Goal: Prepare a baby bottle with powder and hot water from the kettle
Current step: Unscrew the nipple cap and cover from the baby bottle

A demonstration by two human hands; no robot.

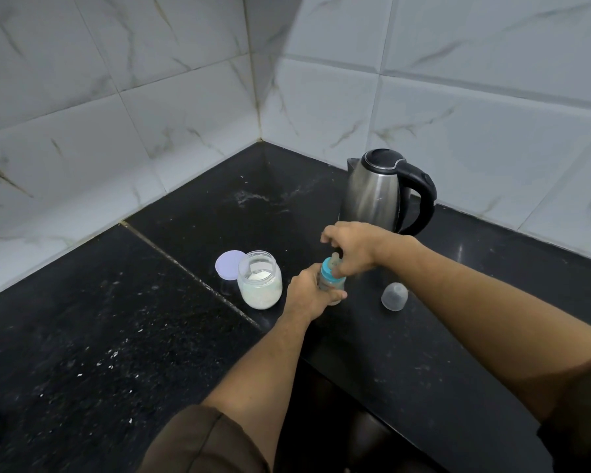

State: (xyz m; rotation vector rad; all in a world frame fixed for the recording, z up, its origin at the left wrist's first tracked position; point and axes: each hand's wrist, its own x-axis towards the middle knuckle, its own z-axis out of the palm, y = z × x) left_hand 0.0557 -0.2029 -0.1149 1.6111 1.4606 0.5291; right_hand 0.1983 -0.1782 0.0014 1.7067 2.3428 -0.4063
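Observation:
A small baby bottle (329, 284) with a teal collar and a nipple stands on the black counter (151, 319). My left hand (309, 292) grips its body from the left. My right hand (350, 249) is above it, fingers curled round the teal collar and nipple. An open glass jar of white powder (260, 285) stands just left of the bottle, its lilac lid (228, 264) lying behind it. The steel kettle (382, 191) with a black handle stands closed behind my right hand. The bottle's clear cap (394, 296) lies on the counter to the right.
The counter runs into a corner of white marble-look tiled walls (185, 114). White specks are scattered on the counter's left part. The counter's front edge drops off below my arms to a dark space.

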